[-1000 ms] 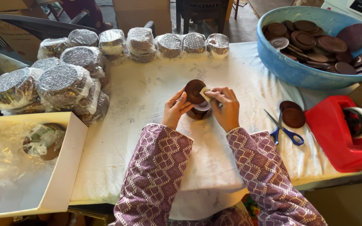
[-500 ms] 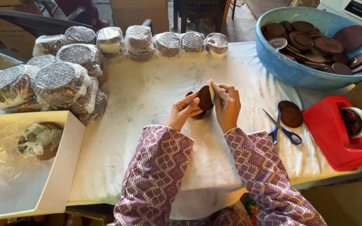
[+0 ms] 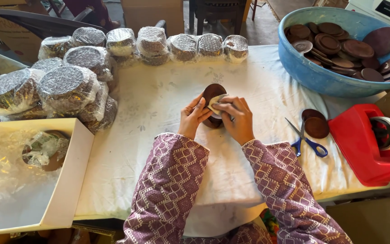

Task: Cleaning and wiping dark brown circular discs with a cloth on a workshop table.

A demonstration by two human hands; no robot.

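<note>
My left hand (image 3: 193,116) holds a round dark brown wooden disc (image 3: 212,91) on edge, tilted up over the white tablecloth (image 3: 159,104). My right hand (image 3: 237,118) presses a small pale cloth (image 3: 216,102) against the disc's face. A second dark disc (image 3: 211,121) lies under my hands, mostly hidden. Both sleeves are purple with a diamond pattern.
A blue basin (image 3: 321,77) with several dark discs stands at the back right. Blue-handled scissors (image 3: 308,141), two stacked discs (image 3: 316,124) and a red tape dispenser (image 3: 366,142) lie to the right. Plastic-wrapped bundles (image 3: 68,86) fill the left and back. A white box (image 3: 64,180) holds plastic wrap.
The disc has been turned further upright between my hands, and my right hand has shifted the cloth across its face. The camera view has moved slightly.
</note>
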